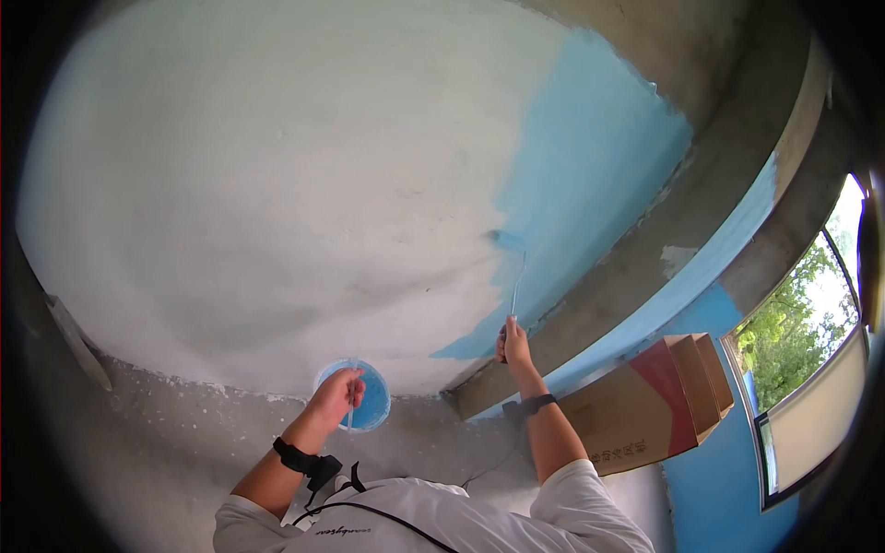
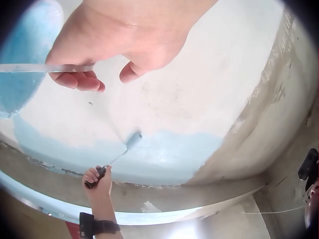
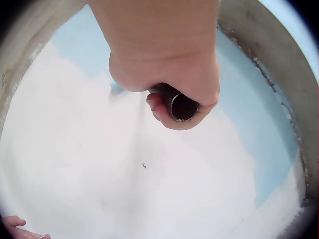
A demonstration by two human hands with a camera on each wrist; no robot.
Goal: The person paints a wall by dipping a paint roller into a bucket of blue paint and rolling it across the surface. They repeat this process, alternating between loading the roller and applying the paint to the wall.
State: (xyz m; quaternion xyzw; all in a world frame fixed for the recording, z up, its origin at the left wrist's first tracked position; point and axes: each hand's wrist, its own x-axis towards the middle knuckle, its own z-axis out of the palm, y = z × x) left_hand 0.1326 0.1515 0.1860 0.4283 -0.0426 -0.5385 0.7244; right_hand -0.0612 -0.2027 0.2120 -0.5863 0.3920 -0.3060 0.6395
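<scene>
A paint bucket (image 1: 388, 391) with light blue paint inside hangs low in front of the wall in the head view. My left hand (image 1: 336, 399) grips its pale handle (image 2: 30, 67), fingers curled under the strip in the left wrist view. Farther right, my right hand (image 1: 514, 345) is wrapped round the dark grip (image 3: 167, 93) of a paint roller (image 1: 508, 240). Its thin metal frame (image 1: 517, 284) points up the wall, and the blue roller sleeve lies at the border between blue paint (image 1: 581, 157) and the whitish wall (image 1: 277, 184).
Right of the right forearm stands a large cardboard box (image 1: 622, 405) with a red patch. A grey concrete ledge (image 1: 590, 300) runs along the painted wall's edge. Beyond the box is a window (image 1: 793, 323) with trees outside. Paint spots speckle the grey floor (image 1: 184, 415).
</scene>
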